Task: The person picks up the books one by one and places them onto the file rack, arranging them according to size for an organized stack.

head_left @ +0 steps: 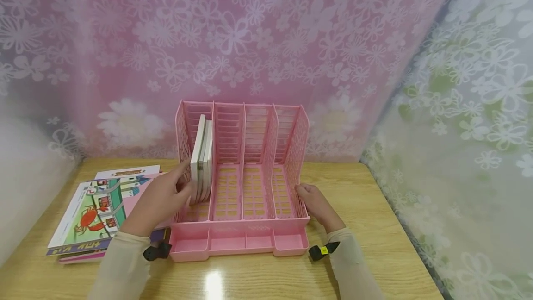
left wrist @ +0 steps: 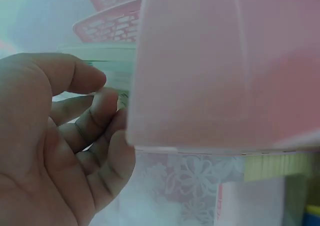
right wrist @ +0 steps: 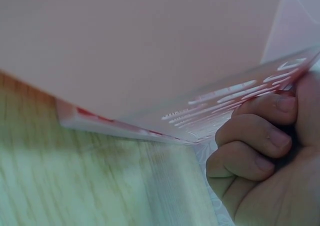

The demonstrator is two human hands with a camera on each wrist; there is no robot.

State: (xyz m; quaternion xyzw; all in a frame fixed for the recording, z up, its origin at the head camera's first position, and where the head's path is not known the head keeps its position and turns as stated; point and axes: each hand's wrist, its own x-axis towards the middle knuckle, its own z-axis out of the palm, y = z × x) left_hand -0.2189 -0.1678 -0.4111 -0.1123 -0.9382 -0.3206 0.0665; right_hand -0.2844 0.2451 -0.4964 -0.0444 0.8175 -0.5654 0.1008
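A pink desk rack with upright dividers and a row of shallow front trays stands on the table. Several thin books stand upright in its leftmost compartment, pale page edges facing me. My left hand is at their left side, thumb and fingertips at the nearest book; its fingers are loosely bent in the left wrist view, partly behind the pink tray front. My right hand grips the rack's slotted right wall, its fingers curled outside that wall in the right wrist view.
A stack of picture books, the upper one with a red crab cover, lies left of the rack, partly behind my left forearm. Wooden tabletop shows to the right. A pink flowered curtain hangs behind, and pale flowered cloth at the right.
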